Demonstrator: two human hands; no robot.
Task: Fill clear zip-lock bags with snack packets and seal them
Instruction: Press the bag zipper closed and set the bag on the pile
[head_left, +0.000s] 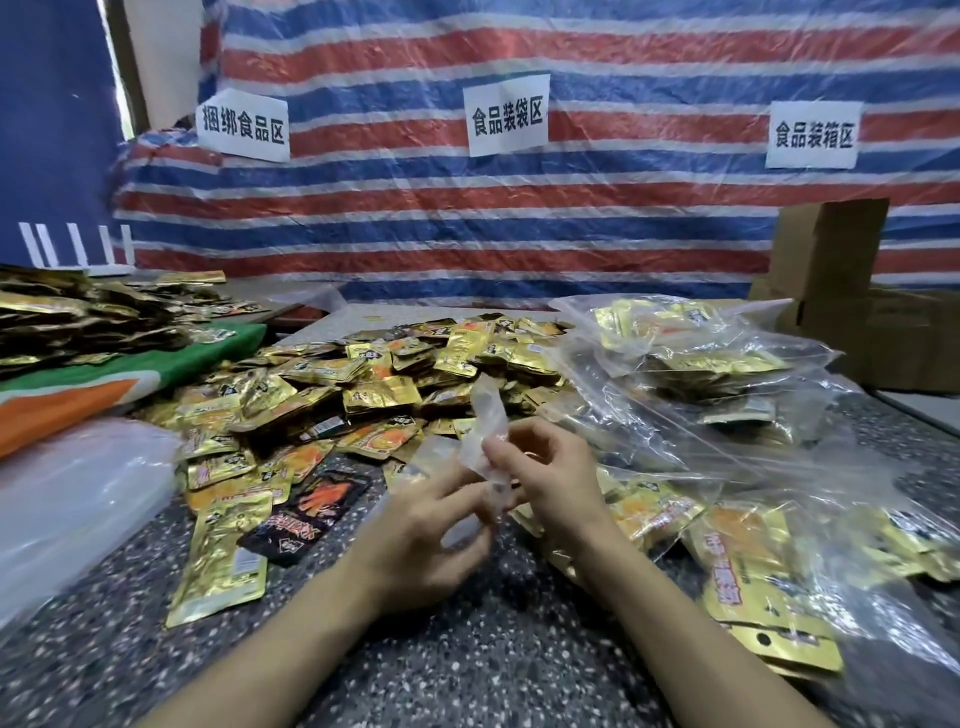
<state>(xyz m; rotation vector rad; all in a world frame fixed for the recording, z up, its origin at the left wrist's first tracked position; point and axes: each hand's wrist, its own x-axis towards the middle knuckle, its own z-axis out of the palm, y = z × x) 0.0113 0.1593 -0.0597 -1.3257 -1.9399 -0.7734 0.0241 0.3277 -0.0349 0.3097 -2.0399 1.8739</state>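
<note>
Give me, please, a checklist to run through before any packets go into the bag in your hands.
1. Grip: ok, the left hand and right hand both pinch the bag.
2. Mouth open: not ok, the bag is bunched into a narrow strip.
3. Reach: ok, the packets lie just beyond the hands.
4. One kind only: not ok, a black packet lies among the gold ones.
5. Seals: cannot tell on the filled bags at the right.
6. Free hand to pick: not ok, both hold the bag.
</note>
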